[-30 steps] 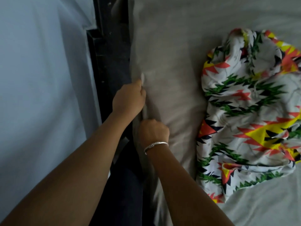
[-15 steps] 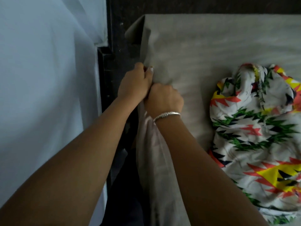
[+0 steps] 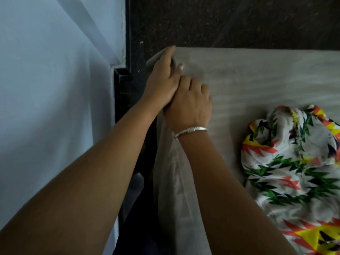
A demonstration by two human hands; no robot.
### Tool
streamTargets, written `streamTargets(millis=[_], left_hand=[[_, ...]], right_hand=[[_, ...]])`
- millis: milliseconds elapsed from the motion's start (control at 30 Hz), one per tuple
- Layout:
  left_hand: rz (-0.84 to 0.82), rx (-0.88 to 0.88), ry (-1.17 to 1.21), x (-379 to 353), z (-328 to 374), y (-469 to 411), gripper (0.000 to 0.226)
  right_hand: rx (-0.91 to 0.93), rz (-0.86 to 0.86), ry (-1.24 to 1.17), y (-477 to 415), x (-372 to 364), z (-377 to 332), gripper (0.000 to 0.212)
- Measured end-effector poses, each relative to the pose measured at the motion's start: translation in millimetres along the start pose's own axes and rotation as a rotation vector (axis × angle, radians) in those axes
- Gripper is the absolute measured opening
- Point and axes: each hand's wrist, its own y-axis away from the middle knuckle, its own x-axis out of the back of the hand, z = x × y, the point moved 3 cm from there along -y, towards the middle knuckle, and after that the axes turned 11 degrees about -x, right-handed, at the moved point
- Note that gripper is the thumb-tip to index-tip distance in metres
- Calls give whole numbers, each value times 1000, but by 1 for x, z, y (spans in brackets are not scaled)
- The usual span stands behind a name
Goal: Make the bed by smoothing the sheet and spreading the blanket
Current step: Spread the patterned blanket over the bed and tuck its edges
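Observation:
A pale grey sheet [image 3: 257, 74] covers the mattress up to the dark headboard. My left hand [image 3: 163, 80] pinches the sheet's far left corner, thumb on top and fingers under the fabric. My right hand [image 3: 191, 105], with a silver bangle on the wrist, lies just behind it near the left edge of the sheet, fingers bent down; its grip is hidden. A crumpled patterned blanket [image 3: 294, 172], white with green, red and yellow shapes, lies bunched on the right of the bed.
A dark headboard [image 3: 230, 21] runs along the top. A pale blue wall [image 3: 46, 89] stands at the left, with a narrow dark gap and bed frame [image 3: 121, 92] between it and the mattress. The sheet's loose side hangs down at the left edge.
Both hands have travelled along the sheet's left edge toward the headboard. The left hand now holds the far corner, and the headboard has come into view.

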Motion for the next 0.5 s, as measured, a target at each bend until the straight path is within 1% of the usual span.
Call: streamTargets(millis=[33,67,100,133,167,233,367,467,500], left_hand=[[-40,21,3,0,4,-11,42],[-79,59,-5,0,5,-21,43],[-114,93,-22,0,5,-27,44],[-140,112,-45,0,5,-32,46],[-155,115,-71,0,6,-35,45],[-174,85,-112,1,9,-43,38],[-156,93,-173,3,7,-55,34],[-146,52,-308,-3,7,-56,38],[-144,64,-336,-3,10,-57,40]], right_hand=[[1,0,9,-9,-3,-1,49],[4,-99,48,-17,-8,-3,63],[18,-214,102,-24,-15,-4,73],[49,-283,167,-29,-23,-4,77],[82,-295,222,-31,-29,-4,79],[133,-268,266,-29,-36,-2,85],[139,-153,167,-28,-32,-2,89],[130,-200,202,-47,-26,-6,96],[139,-213,203,-54,-24,-9,97]])
